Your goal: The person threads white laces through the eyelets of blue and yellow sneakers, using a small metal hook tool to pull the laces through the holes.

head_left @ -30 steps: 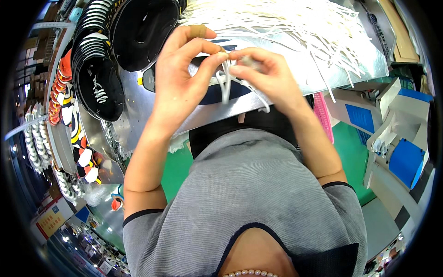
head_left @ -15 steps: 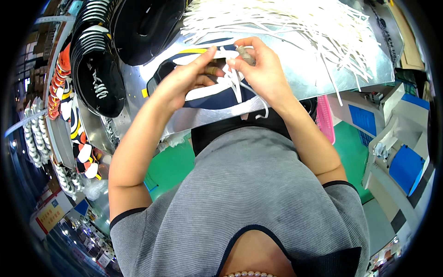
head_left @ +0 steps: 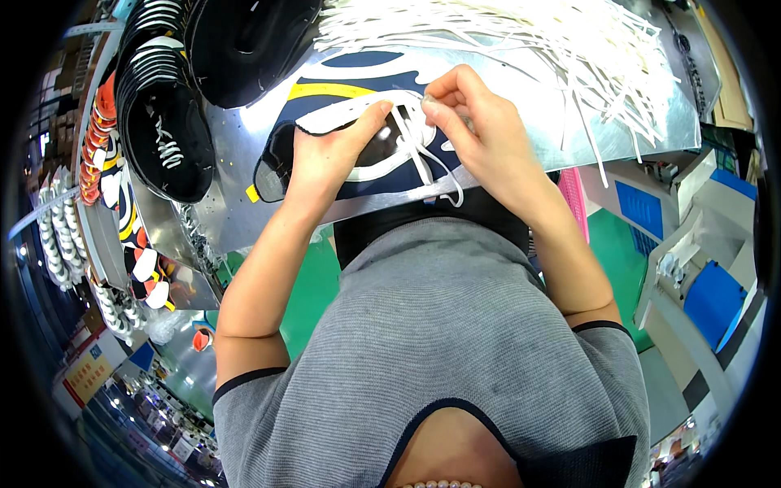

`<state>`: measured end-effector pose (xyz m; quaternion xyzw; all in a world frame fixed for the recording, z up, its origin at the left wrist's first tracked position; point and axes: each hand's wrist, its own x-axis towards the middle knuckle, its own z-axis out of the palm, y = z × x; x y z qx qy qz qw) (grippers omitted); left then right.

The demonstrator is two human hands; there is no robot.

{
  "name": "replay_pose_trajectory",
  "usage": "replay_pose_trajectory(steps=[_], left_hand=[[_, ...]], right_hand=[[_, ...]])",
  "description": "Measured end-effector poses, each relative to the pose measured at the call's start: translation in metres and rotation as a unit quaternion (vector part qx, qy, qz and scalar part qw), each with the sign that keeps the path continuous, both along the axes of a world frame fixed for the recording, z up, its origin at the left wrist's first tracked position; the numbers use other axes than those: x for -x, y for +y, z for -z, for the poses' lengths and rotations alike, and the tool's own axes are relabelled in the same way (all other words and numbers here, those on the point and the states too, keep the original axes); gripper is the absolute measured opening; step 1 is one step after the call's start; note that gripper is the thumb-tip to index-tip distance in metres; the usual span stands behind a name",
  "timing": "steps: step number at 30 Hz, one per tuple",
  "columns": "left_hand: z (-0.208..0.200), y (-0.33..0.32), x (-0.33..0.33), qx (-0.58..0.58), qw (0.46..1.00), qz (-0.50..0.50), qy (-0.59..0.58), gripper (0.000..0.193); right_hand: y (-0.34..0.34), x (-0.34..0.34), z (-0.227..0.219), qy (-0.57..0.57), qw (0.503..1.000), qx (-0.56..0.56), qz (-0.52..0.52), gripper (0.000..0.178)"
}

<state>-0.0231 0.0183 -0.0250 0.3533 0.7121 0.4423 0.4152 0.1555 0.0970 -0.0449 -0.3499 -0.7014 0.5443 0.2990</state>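
Observation:
A flat shoe upper (head_left: 374,189) in navy, white and yellow lies on the metal table in front of me. My left hand (head_left: 329,154) grips its white opening edge, thumb on top and the other fingers hidden underneath or inside. A white shoelace (head_left: 420,168) is threaded at the white eyelet edge, and one loose end curls down over the upper's near side. At that edge, my right hand (head_left: 472,118) is closed in a pinch, thumb against forefinger. What sits between those fingertips is too small to make out.
A heap of white shoelaces (head_left: 504,32) covers the table's far right, some hanging over its edge. Stacked black laced uppers (head_left: 167,138) stand at the left, beside large black pieces (head_left: 244,57). A pink basket (head_left: 573,199) is below the table's right side.
My left hand has shifted left and its fingers have gone out of sight at the upper. My right hand has closed into a tighter pinch. The upper now shows more of its yellow stripe.

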Motion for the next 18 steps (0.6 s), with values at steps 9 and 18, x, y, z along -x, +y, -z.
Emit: replay_pose_trajectory(steps=[9,18], left_hand=[[0.001,-0.002,-0.002,-0.029,0.999,0.036,0.021,0.017],[0.0,-0.002,-0.003,-0.017,0.998,0.037,0.044,0.018]], right_hand=[[0.014,-0.003,-0.002,-0.039,0.992,-0.116,-0.032,0.011],[0.012,-0.009,-0.013,-0.06,0.996,-0.026,-0.068,0.011]])
